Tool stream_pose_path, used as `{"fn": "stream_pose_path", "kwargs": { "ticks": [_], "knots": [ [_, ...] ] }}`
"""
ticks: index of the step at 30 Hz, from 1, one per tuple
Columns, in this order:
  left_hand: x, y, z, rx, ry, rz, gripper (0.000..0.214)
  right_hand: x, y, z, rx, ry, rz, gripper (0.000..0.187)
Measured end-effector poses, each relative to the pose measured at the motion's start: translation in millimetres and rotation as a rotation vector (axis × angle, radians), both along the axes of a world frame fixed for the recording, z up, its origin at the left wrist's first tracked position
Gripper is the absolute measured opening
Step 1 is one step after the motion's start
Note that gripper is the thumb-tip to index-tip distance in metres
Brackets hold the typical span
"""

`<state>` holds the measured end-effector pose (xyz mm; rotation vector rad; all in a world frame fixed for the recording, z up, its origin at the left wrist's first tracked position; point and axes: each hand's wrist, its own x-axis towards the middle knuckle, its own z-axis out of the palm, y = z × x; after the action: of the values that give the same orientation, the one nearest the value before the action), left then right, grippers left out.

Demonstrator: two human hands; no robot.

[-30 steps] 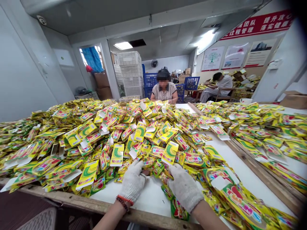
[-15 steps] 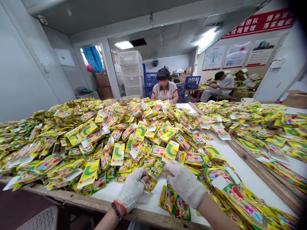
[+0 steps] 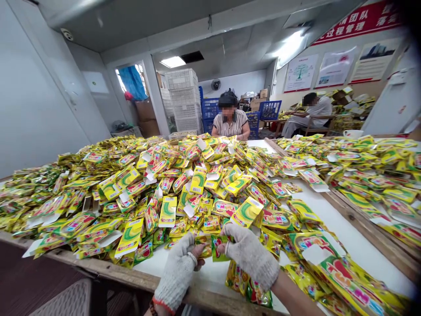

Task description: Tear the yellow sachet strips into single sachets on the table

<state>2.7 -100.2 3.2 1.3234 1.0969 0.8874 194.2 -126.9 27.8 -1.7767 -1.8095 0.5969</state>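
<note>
My left hand [image 3: 179, 267], in a white knit glove with an orange cuff and bare fingertips, is closed on a small yellow candy packet [image 3: 205, 246]. My right hand [image 3: 251, 252], gloved likewise, pinches a small green candy packet [image 3: 218, 248] between thumb and fingers. The two packets are side by side, just above the white tabletop. Below my right hand lie several more small packets [image 3: 237, 278] at the near table edge. A yellow flat box [image 3: 247, 211] with an open flap rests on the pile just beyond my right hand.
A large heap of yellow boxes and packets [image 3: 131, 188] covers the left and middle of the table. Long yellow boxes [image 3: 342, 274] lie at near right. A wooden strip [image 3: 358, 219] divides the table. One person [image 3: 232, 120] sits opposite, another [image 3: 317, 112] farther back.
My right hand has picked up the green packet and brought it beside the yellow one in my left hand. The whole view has shifted slightly, so the scene sits farther right.
</note>
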Motion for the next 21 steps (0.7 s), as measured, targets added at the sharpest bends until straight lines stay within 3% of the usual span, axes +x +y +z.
{"fn": "stream_pose_path", "kwargs": {
  "ticks": [4,9,13,16,19,21],
  "knots": [
    [16,-13,-1.8,-0.047,-0.176,-0.141,0.043,-2,-13,-7.2,-0.027,0.21,-0.074,0.014],
    [28,-21,-1.2,-0.095,-0.141,-0.113,0.049,-5,-22,-25.2,0.008,0.193,-0.131,0.01],
    [38,-23,-0.7,-0.045,-0.156,-0.076,0.053,-7,-23,-34.2,0.159,0.203,-0.246,0.014],
    [42,-24,-0.9,0.116,-0.056,-0.047,0.041,-3,-22,-33.1,0.211,0.418,-0.199,0.035],
    [32,-17,5.0,0.35,0.17,-0.073,0.028,2,-24,-28.2,0.065,0.601,-0.002,0.031],
    [13,-3,15.0,0.519,0.383,-0.133,0.018,3,-27,-26.5,-0.07,0.656,-0.009,0.026]
  ]
}}
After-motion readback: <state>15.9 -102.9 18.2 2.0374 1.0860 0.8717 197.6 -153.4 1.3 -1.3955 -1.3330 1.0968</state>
